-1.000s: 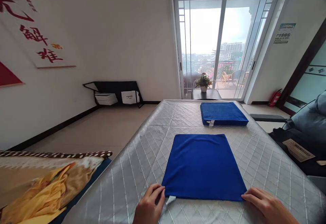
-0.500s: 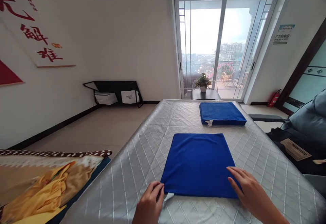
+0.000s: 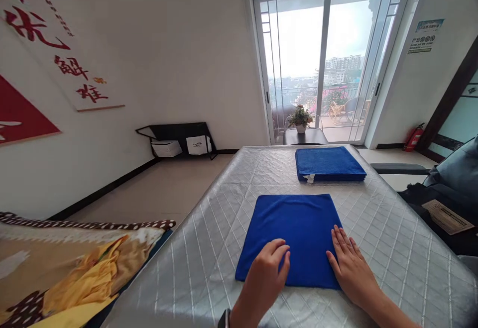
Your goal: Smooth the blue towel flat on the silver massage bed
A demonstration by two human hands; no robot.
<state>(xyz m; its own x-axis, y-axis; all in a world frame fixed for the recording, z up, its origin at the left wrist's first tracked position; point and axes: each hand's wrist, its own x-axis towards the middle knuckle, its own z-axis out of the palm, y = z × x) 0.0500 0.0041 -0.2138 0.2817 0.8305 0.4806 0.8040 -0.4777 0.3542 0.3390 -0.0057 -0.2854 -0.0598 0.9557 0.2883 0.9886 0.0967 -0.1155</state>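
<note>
A blue cloth (image 3: 295, 223) lies flat and squarish on a silver quilted cover (image 3: 209, 248). My left hand (image 3: 269, 268) is over the cloth's near left part, fingers bent and thumb apart, with nothing visible between them. Flat on the cloth's right edge rests my right hand (image 3: 350, 263), its fingers stretched forward. Behind the cloth, a stack of folded blue cloths (image 3: 328, 163) with a white tag at its near left corner sits toward the far right of the cover.
A patterned blanket with yellow cloth (image 3: 89, 278) is at the lower left. Beyond the far edge stands a potted plant (image 3: 300, 119) on a dark chair. A dark armchair (image 3: 457, 173) is at the right, a black rack (image 3: 179, 136) by the wall.
My left hand has left the cloth's near left corner and moved right over the cloth. My right hand has flattened on the right edge. The white tag at the near left corner no longer shows.
</note>
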